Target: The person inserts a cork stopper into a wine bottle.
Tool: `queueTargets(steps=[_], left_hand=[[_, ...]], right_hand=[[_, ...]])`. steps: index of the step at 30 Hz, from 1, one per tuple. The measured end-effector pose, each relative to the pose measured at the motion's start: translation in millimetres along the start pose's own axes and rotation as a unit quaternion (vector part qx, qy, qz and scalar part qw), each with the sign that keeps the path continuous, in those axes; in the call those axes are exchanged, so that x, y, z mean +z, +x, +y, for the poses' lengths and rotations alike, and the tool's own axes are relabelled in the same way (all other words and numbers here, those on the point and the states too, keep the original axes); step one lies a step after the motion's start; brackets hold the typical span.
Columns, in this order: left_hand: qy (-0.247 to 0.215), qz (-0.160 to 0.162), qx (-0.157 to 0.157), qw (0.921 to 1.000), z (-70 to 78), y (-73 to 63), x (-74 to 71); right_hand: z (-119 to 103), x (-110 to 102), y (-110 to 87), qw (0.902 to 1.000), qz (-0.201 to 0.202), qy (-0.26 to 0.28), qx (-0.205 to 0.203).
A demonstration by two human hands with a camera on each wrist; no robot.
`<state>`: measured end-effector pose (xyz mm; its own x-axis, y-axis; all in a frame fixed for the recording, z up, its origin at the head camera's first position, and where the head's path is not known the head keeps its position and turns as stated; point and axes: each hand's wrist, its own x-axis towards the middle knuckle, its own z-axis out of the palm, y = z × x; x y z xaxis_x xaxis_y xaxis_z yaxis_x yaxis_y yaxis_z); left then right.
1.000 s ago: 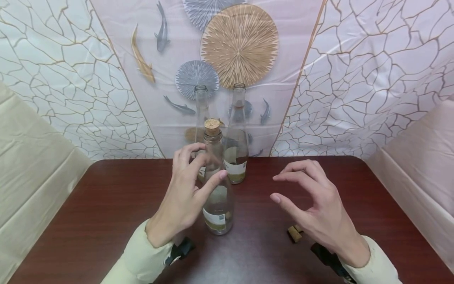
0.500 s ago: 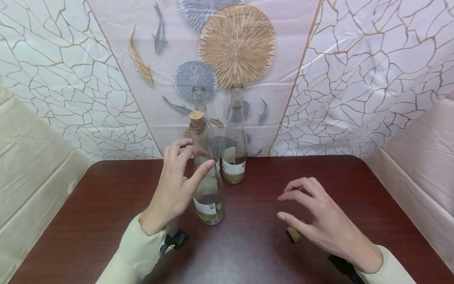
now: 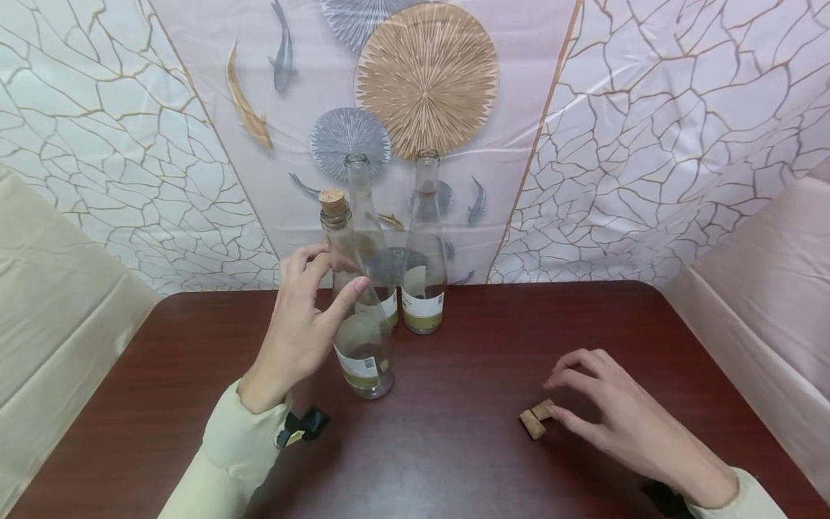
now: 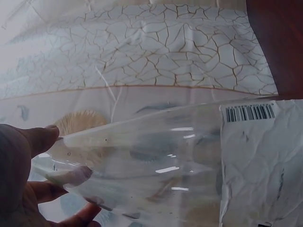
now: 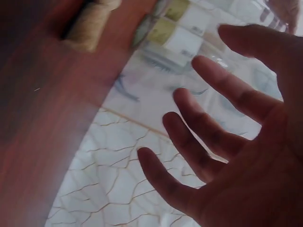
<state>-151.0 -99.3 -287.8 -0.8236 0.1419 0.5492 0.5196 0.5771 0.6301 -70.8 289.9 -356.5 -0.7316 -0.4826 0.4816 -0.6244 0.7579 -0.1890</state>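
Observation:
My left hand point(image 3: 293, 321) grips a clear glass bottle point(image 3: 359, 328) below its neck, thumb on the near side and fingers behind. A cork stopper point(image 3: 333, 202) sits in the bottle's mouth, and a small light piece shows inside near the base. The left wrist view has the thumb and fingers around the narrowing part of the glass, with a barcoded label point(image 4: 260, 151) beyond. My right hand point(image 3: 625, 414), fingers spread and bent, is beside two corks lying together: the nearer cork point(image 3: 532, 424) and the farther cork point(image 3: 543, 409), close to the thumb tip.
Two more clear bottles stand at the back, a left bottle point(image 3: 364, 231) partly behind the gripped one and a right bottle point(image 3: 424, 252), both without stoppers. The dark red table point(image 3: 447, 454) ends at a patterned cloth backdrop point(image 3: 603, 194).
My left hand has moved left and back with the corked bottle. The right hand has come down and to the right, bringing its fingers near the two corks, which now show more fully.

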Motion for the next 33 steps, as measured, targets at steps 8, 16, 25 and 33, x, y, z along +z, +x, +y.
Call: queueTargets(steps=[8,16,25,33], left_hand=[[0.002,0.02,-0.001,0.9998,-12.5,6.1,-2.5],[0.026,0.025,-0.007,0.9993,-19.7,10.8,-7.7],[0.04,0.026,-0.018,0.9987,-28.9,19.2,-13.4],[0.044,0.017,-0.027,0.9985,-36.9,23.5,-21.1]], right_hand=[[13.9,4.8,-18.1,0.9978,-0.019,-0.045,0.045],[21.8,6.4,-26.7,0.9886,-0.089,-0.056,0.107],[24.3,15.7,-27.5,0.9909,-0.083,-0.039,0.099],[23.7,24.5,-22.6,0.9914,-0.09,-0.027,0.091]])
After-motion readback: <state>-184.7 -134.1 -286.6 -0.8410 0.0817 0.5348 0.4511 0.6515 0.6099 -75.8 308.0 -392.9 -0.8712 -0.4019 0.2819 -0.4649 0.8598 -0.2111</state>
